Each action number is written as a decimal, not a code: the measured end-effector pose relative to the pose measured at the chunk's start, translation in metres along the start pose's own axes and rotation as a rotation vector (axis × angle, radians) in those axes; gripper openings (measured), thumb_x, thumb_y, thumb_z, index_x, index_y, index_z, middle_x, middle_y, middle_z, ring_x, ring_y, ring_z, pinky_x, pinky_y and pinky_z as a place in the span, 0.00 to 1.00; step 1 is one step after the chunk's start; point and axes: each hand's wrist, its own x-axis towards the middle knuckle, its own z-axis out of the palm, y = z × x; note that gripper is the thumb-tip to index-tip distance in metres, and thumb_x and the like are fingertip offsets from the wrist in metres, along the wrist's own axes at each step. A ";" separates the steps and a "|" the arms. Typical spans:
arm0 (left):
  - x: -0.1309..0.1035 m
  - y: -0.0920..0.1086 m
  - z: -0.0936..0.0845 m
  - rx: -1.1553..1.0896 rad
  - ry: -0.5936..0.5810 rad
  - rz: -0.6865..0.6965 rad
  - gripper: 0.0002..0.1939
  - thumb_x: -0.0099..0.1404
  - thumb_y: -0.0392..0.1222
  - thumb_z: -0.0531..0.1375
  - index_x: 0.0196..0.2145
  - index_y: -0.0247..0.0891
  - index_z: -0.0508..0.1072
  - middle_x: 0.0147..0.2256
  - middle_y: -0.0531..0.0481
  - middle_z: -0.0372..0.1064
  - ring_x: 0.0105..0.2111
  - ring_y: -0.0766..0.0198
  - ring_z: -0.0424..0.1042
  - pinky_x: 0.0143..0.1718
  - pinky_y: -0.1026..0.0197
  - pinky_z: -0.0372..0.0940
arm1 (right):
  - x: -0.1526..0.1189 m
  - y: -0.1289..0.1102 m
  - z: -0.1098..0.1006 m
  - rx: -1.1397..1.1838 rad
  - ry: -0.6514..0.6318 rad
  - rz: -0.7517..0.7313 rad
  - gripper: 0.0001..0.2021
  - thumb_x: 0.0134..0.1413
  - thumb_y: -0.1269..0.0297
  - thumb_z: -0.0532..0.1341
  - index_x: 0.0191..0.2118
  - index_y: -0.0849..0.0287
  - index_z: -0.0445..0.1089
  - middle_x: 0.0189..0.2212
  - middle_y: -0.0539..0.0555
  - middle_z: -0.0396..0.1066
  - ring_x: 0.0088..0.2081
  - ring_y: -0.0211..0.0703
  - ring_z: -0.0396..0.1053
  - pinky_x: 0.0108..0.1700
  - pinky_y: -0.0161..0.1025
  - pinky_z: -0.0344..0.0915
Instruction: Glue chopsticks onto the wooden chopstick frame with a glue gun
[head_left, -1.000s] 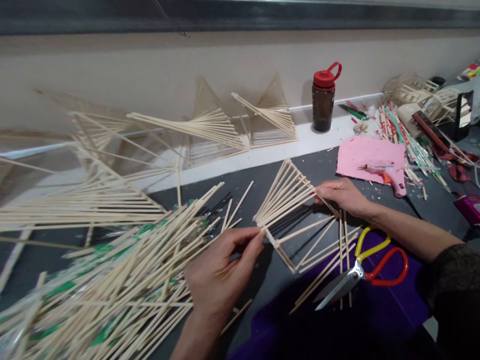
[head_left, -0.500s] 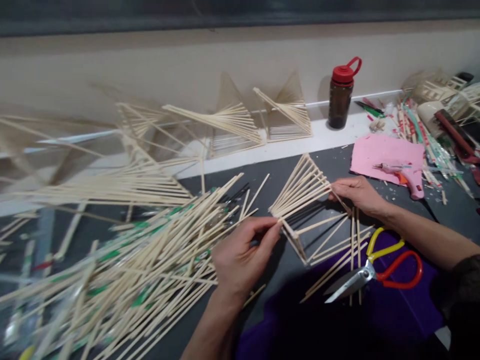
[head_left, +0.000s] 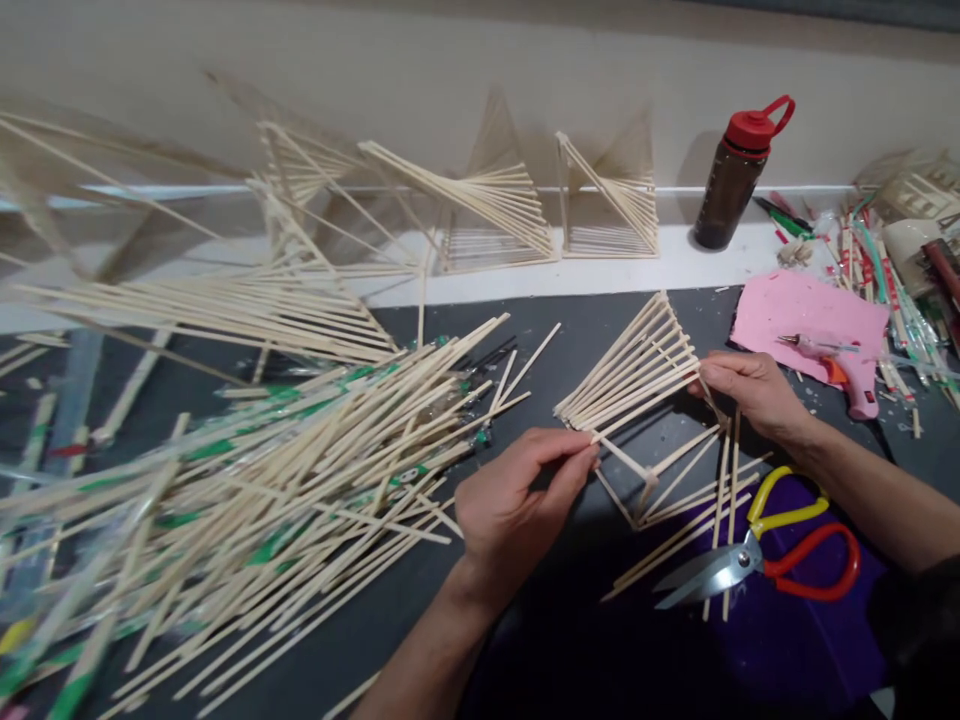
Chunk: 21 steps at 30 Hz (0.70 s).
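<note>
A small frame of wooden sticks (head_left: 637,370), with a fan of closely set sticks along its top, is held between both hands over the dark table. My left hand (head_left: 525,500) pinches its lower left corner between thumb and index finger. At the right corner, my right hand (head_left: 750,395) grips the end of the stick fan with thumb and fingers. Below the fan, thinner sticks of the frame meet at a joint. Scissors (head_left: 742,560) with one yellow and one red handle lie beside loose sticks, just below my right hand.
A big pile of loose sticks (head_left: 300,500) and plastic wrappers covers the left. Finished-looking stick structures (head_left: 495,200) stand along the wall. A brown bottle (head_left: 731,190) with a red lid stands behind. At right, a pink glue gun (head_left: 847,365) lies on a pink sheet (head_left: 787,305).
The camera view has shifted, so most things sit further right and higher. The stick frame has turned slightly in my hands, showing its lower joint differently. Both hands keep their hold.
</note>
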 end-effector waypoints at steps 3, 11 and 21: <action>-0.003 0.002 0.001 -0.065 -0.012 0.035 0.04 0.64 0.38 0.62 0.34 0.43 0.79 0.30 0.53 0.79 0.28 0.66 0.78 0.32 0.66 0.72 | 0.002 -0.001 -0.003 -0.017 -0.022 -0.012 0.20 0.49 0.42 0.67 0.29 0.57 0.80 0.26 0.53 0.75 0.30 0.41 0.69 0.34 0.39 0.65; -0.005 0.004 0.001 -0.271 -0.070 -0.042 0.04 0.64 0.37 0.62 0.34 0.42 0.78 0.28 0.53 0.78 0.27 0.67 0.77 0.29 0.66 0.71 | 0.006 -0.004 -0.006 -0.045 -0.062 -0.030 0.19 0.52 0.45 0.66 0.28 0.57 0.79 0.27 0.53 0.74 0.31 0.42 0.69 0.36 0.39 0.66; -0.007 0.004 0.006 -0.495 -0.088 -0.266 0.04 0.64 0.41 0.63 0.33 0.39 0.77 0.24 0.53 0.75 0.21 0.68 0.74 0.24 0.67 0.71 | 0.007 -0.007 -0.004 -0.048 -0.070 -0.036 0.20 0.51 0.44 0.65 0.26 0.57 0.77 0.25 0.52 0.72 0.28 0.40 0.67 0.35 0.38 0.65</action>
